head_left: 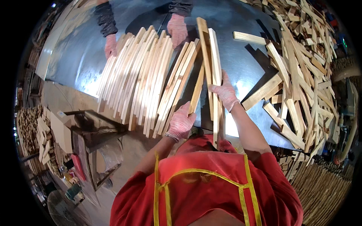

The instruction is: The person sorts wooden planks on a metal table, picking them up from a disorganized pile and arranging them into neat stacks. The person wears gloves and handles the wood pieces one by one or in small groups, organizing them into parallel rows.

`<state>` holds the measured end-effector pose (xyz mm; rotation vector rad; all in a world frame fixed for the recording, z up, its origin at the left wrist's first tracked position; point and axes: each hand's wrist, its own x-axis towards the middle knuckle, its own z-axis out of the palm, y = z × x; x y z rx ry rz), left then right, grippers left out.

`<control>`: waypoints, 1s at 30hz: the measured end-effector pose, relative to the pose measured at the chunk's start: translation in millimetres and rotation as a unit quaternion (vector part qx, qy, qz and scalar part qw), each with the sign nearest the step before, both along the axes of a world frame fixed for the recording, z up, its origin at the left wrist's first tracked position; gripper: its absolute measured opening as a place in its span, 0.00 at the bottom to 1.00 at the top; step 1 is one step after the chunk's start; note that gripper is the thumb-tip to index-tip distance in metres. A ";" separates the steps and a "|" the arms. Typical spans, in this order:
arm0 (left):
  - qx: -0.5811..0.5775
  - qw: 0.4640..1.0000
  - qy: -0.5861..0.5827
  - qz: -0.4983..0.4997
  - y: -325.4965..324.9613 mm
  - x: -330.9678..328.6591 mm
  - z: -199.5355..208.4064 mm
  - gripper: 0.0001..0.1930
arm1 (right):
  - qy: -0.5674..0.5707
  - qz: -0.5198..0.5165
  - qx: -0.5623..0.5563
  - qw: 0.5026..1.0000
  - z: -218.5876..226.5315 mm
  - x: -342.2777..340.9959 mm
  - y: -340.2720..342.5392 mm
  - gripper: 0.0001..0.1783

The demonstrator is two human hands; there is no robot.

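Observation:
Pale pink work gloves cover both of my hands. My left hand (181,121) is closed around the lower end of a narrow wooden strip (197,89) that slants up and away from me. Upright in front of my chest, two longer wooden strips (215,56) stand close together, gripped by my right hand (226,95) with its thumb across them. Just left of these, several loose strips (180,79) lie side by side. Beyond them is a wide row of light wooden strips (139,75), their near ends overhanging the table edge.
Across the metal table (226,19), a co-worker's gloved hands (177,30) touch the row's far end and left side. A jumbled pile of wood pieces (298,75) covers the table's right side. A wooden stand (85,139) stands at the lower left, near stacked wood.

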<state>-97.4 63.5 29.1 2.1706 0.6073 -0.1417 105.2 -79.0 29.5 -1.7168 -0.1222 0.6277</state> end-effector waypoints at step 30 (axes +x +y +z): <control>-0.317 0.899 -0.023 0.302 -37.4 -61.5 4.1 0.20 | 0.057 0.181 -0.150 0.970 -50.4 -33.7 -30.6 0.53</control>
